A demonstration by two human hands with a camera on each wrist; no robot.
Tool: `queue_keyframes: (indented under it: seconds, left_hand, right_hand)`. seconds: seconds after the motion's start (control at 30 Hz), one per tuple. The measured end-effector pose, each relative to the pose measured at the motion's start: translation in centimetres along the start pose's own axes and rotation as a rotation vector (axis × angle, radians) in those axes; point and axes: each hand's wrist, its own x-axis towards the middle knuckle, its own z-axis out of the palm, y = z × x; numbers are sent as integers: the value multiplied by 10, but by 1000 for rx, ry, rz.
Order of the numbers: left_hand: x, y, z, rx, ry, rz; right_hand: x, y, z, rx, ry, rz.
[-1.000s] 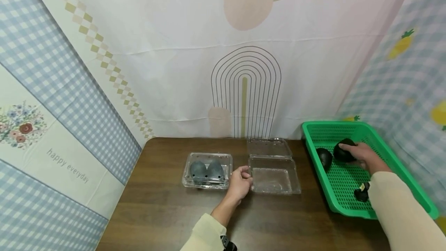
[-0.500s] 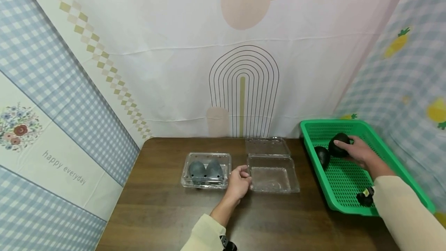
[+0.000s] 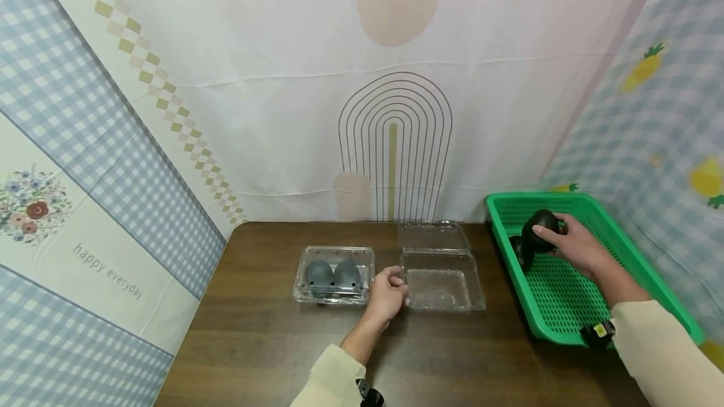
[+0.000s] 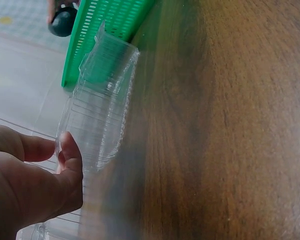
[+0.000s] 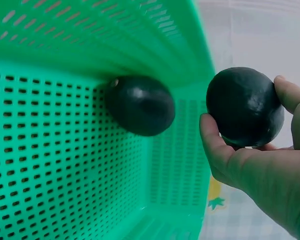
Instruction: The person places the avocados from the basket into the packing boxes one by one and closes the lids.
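My right hand (image 3: pixel 579 247) grips a dark avocado (image 3: pixel 540 230), raised over the green basket (image 3: pixel 528 309). In the right wrist view, fingers and thumb wrap the sides of this avocado (image 5: pixel 245 107). A second avocado (image 5: pixel 141 106) lies on the basket floor against a side wall, partly covered by the held one in the head view. With thumb and finger, my left hand (image 3: pixel 386 295) pinches the left rim of a clear plastic clamshell box (image 3: pixel 444 287). That box lies with its lid back and nothing inside. The left wrist view shows the pinch on its thin edge (image 4: pixel 65 117).
Left of my left hand stands a closed clear clamshell box (image 3: pixel 305 296) with two avocados (image 3: pixel 320 274) inside. Brown wooden table (image 3: pixel 271 344) lies beneath. A printed white cloth (image 3: pixel 283 143) hangs behind, with checked cloth on both sides.
My right hand has lifted the avocado from the basket floor and carried it left, over the other avocado. The left hand stays at the open box's rim.
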Motion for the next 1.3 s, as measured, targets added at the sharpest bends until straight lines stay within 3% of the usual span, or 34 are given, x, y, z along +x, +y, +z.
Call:
queue_keyframes:
  seconds: [0.53, 1.0, 1.3]
  left_hand:
    - [1, -2, -2, 2, -9, 7]
    - [1, -1, -1, 37, -14, 13]
    - [0, -2, -1, 38, -8, 13]
  right_hand:
    - [-16, -37, 35, -1, -17, -107]
    - [-12, -57, 73, -30, -116, -66]
    - [-7, -64, 99, -57, -127, -86]
